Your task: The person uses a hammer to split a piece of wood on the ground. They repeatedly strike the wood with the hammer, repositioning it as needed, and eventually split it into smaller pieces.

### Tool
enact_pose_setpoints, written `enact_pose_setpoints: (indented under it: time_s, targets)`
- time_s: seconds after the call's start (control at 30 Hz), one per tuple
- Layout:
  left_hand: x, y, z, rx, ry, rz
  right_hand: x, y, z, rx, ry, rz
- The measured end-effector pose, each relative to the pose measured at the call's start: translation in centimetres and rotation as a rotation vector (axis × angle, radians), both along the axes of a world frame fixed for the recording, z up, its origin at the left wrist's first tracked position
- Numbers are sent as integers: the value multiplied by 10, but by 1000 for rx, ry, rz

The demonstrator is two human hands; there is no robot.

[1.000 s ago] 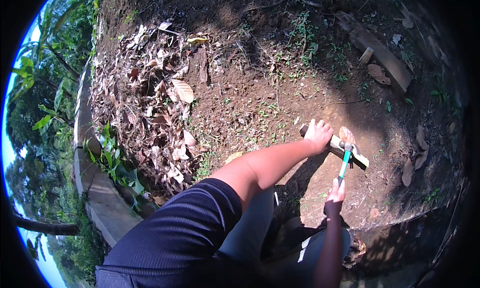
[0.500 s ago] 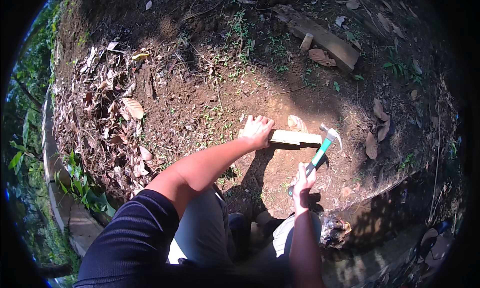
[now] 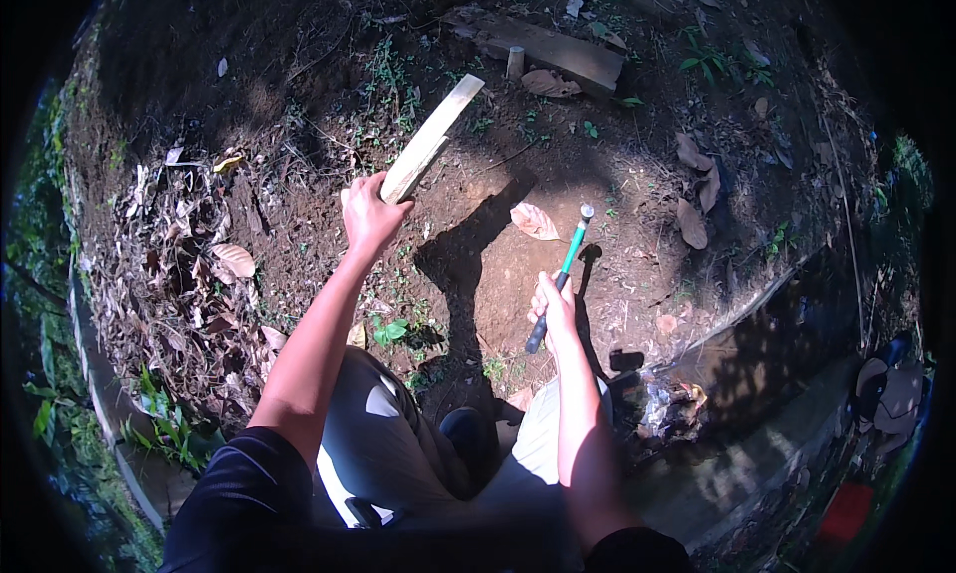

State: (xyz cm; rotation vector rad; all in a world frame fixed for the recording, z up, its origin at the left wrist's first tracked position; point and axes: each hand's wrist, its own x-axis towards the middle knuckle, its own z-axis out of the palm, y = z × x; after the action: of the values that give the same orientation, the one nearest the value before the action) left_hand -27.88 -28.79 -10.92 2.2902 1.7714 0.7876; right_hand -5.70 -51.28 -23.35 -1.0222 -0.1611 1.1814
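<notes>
A pale wooden stake [image 3: 435, 135] is gripped near its lower end by my left hand [image 3: 372, 218]. It slants up and away to the right, raised off the ground, its shadow falling on the soil. My right hand [image 3: 555, 306] is closed round the black grip of a hammer [image 3: 572, 255] with a green shaft. The hammer's metal head points away from me, apart from the stake. A dry brown leaf [image 3: 535, 222] lies on the bare soil between the two tools.
A weathered plank [image 3: 558, 50] lies at the back, with a short wooden peg [image 3: 515, 63] standing by it. Leaf litter [image 3: 189, 234] covers the left side. At the right are a low concrete edge [image 3: 737, 309], a crumpled plastic bag [image 3: 665, 406] and a backpack-like bundle [image 3: 889, 394].
My left hand has lifted the stake from lying level near the ground to a raised slant at the left. The hammer has drawn away from the stake's end. The view has shifted too.
</notes>
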Motion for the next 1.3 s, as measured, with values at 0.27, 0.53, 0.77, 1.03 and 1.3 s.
enact_pose_setpoints:
  time_s: [0.27,0.53,0.77,1.03,1.3]
  targets:
    - [-12,1,-9,-21,-642,157,-9,-1,-16,-64,-364,-25]
    - [-5,23,-20,-36,-473,313,-54,4,-48,-320,-1098,100]
    - [17,37,-24,2,-555,531,-84,51,-32,-576,-1377,292]
    - [10,38,-21,19,-557,606,-109,69,-15,-429,-1201,137]
    - [16,36,-12,-47,-666,554,-98,71,-33,-616,-1350,367]
